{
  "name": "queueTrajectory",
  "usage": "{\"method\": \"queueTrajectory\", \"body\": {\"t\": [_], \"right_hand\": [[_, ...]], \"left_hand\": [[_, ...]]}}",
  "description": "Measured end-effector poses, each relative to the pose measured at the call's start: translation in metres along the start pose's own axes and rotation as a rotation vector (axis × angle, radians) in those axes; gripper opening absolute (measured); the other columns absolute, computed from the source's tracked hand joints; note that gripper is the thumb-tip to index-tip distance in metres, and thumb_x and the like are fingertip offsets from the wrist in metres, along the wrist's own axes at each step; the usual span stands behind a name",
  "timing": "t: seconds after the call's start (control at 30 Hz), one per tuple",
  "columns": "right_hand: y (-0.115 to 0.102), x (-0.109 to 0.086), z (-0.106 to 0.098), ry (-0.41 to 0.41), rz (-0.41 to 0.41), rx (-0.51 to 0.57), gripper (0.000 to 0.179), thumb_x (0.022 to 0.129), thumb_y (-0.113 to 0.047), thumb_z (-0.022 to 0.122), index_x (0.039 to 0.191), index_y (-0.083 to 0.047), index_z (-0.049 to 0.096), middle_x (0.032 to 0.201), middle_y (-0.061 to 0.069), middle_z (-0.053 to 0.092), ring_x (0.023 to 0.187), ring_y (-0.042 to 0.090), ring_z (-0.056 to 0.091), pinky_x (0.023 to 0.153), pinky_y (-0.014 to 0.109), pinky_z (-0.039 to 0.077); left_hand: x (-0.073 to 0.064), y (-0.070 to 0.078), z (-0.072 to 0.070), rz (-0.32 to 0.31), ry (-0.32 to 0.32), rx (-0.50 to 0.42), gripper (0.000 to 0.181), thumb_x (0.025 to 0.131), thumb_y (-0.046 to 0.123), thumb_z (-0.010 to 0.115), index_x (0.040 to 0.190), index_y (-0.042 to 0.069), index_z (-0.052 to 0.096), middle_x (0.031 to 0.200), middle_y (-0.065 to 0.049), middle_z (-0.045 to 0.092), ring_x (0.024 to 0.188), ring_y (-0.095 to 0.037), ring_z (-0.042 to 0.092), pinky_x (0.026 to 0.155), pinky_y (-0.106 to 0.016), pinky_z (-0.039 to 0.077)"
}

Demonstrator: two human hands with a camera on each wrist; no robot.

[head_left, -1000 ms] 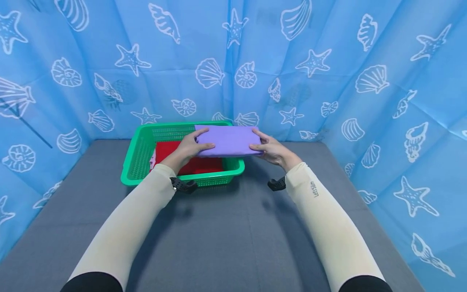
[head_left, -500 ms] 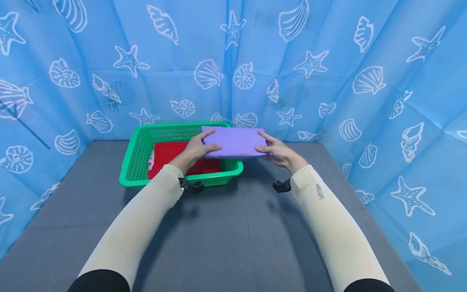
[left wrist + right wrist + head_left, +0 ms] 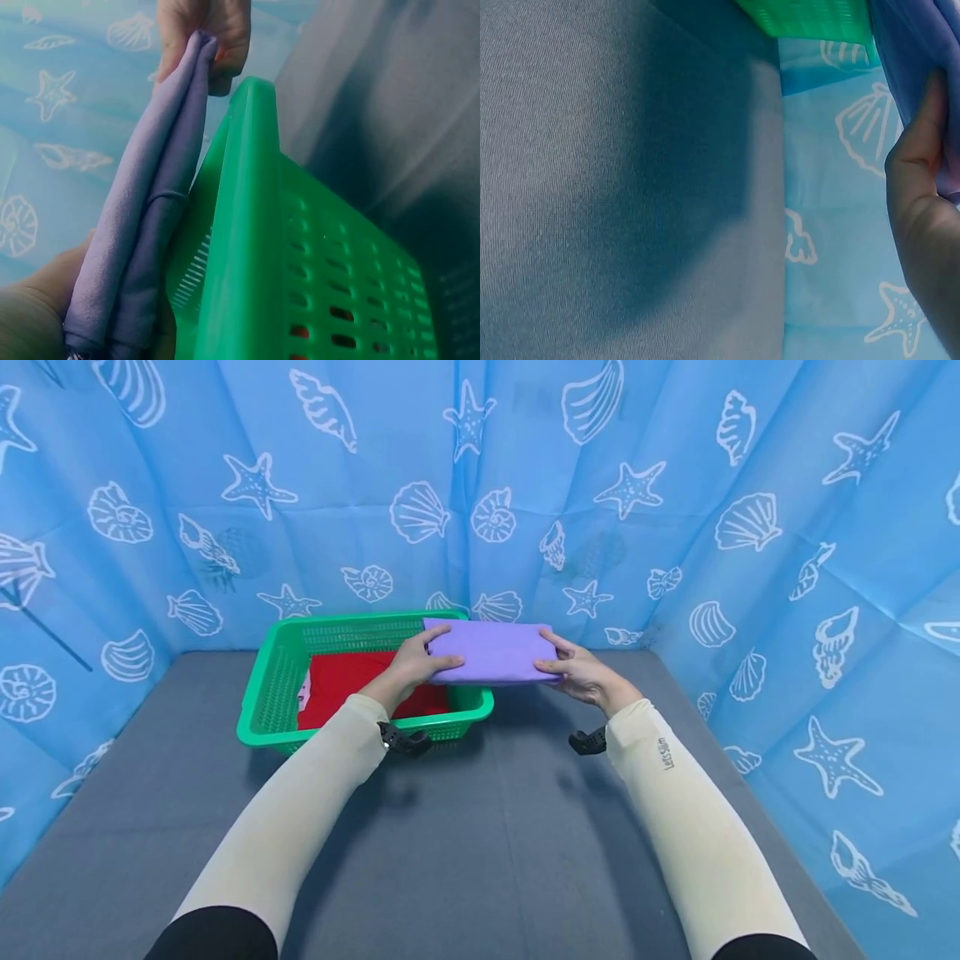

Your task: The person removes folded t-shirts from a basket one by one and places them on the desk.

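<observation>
A folded purple cloth (image 3: pixel 495 652) is held level between my two hands, above the right end of a green plastic basket (image 3: pixel 258 693). My left hand (image 3: pixel 412 667) grips its left end, thumb on top. At the right end, my right hand (image 3: pixel 585 672) pinches it the same way, out past the basket's rim. Seen edge-on in the left wrist view, the purple cloth (image 3: pixel 139 195) shows thick folded layers beside the basket's green rim (image 3: pixel 244 187). Inside the basket lies a folded red cloth (image 3: pixel 345 681), partly behind my left hand, with a bit of pink patterned cloth (image 3: pixel 303 692) at its left.
The basket stands at the back left of a table with a grey cover (image 3: pixel 465 843). A blue curtain (image 3: pixel 525 468) with white shells and starfish hangs behind and at both sides. Both forearms wear pale sleeves (image 3: pixel 300 810).
Both hands have shifted a little to the right with the purple cloth. More of the red cloth in the basket shows now. The view has turned slightly as well.
</observation>
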State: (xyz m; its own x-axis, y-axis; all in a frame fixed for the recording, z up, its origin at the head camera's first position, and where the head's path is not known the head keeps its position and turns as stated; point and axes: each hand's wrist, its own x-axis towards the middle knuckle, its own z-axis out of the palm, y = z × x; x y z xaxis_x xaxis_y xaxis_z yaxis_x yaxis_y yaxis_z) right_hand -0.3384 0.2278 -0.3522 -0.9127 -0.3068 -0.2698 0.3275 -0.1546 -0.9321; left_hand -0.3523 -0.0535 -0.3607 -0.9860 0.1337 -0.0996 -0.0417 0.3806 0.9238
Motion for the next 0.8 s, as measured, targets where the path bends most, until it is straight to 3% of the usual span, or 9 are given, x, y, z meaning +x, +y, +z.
{"method": "queueTrajectory", "body": {"t": [0.47, 0.8], "right_hand": [[-0.002, -0.007, -0.016, -0.002, 0.004, 0.014, 0.077, 0.085, 0.004, 0.056, 0.144, -0.031, 0.02, 0.149, 0.002, 0.008, 0.097, 0.019, 0.055, 0.084, 0.031, 0.045], [0.0, -0.009, -0.025, 0.022, -0.004, 0.017, 0.075, 0.086, 0.004, 0.055, 0.143, -0.03, 0.021, 0.147, 0.003, 0.015, 0.095, 0.017, 0.056, 0.08, 0.029, 0.046]], "left_hand": [[0.004, 0.009, 0.015, -0.007, -0.021, -0.024, 0.072, 0.072, 0.026, 0.076, 0.135, 0.033, 0.041, 0.142, -0.007, 0.028, 0.121, -0.025, 0.029, 0.084, -0.035, 0.046], [0.009, 0.013, 0.024, 0.003, -0.027, 0.014, 0.07, 0.073, 0.028, 0.075, 0.135, 0.032, 0.042, 0.142, -0.007, 0.028, 0.124, -0.025, 0.028, 0.092, -0.038, 0.039]]}}
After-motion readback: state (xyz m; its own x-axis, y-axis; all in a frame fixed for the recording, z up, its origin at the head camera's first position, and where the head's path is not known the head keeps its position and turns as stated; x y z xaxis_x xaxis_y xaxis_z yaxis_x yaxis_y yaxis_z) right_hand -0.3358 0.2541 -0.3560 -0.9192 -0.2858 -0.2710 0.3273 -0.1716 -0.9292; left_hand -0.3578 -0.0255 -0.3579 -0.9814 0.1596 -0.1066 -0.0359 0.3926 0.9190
